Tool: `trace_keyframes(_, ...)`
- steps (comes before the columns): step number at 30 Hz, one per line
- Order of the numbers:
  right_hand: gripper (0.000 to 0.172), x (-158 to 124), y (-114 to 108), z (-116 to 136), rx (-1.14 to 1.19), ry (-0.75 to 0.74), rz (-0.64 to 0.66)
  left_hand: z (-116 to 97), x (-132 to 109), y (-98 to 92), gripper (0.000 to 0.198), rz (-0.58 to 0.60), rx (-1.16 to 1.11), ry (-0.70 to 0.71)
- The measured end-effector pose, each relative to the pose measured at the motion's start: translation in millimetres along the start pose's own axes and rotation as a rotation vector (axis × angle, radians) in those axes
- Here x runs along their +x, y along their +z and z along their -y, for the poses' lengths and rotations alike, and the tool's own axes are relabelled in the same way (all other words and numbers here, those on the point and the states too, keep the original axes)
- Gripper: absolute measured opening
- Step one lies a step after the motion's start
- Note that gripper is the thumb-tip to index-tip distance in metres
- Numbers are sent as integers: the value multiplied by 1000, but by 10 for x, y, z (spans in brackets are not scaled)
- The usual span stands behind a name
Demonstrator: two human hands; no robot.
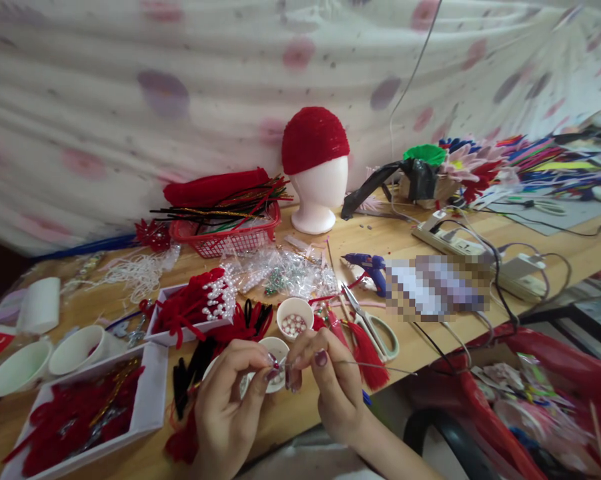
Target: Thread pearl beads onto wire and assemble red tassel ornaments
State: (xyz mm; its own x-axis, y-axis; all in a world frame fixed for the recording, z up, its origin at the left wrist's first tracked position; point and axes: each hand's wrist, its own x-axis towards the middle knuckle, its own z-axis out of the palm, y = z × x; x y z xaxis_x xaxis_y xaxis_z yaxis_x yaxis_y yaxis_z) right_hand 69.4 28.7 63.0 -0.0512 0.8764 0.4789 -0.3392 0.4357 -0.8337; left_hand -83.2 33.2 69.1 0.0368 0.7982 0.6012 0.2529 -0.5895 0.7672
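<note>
My left hand (230, 393) pinches a small red bead (276, 365) between thumb and fingertips, just above a small white cup (279, 348). Facing it, my right hand (325, 380) pinches a thin metal wire (375, 365) that runs off to the right. The fingertips of both hands nearly meet at the bead. Another small white cup with pearl beads (295, 319) stands just behind them. A red tassel (367, 353) lies under the wire.
Scissors (375, 327) and a blue glue gun (370, 267) lie to the right. White trays of red trimmings (145, 407) and paper cups (23, 367) sit at left. A foam head with a red cap (315, 167), a red basket (230, 237) and a power strip (455, 243) stand behind.
</note>
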Motion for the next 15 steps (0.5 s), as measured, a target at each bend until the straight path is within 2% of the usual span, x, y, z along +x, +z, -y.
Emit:
trace_keyframes(7, 38, 20, -41, 5, 50, 82, -44, -26, 35, 37, 10, 44, -162, -91)
trace_keyframes(13, 43, 56, -7, 42, 187, 106, -94, -49, -7, 66, 11, 149, -249, -155)
trace_keyframes(15, 43, 74, 0, 43, 216, 95, -102, -62, -21, 81, 12, 142, -285, -209)
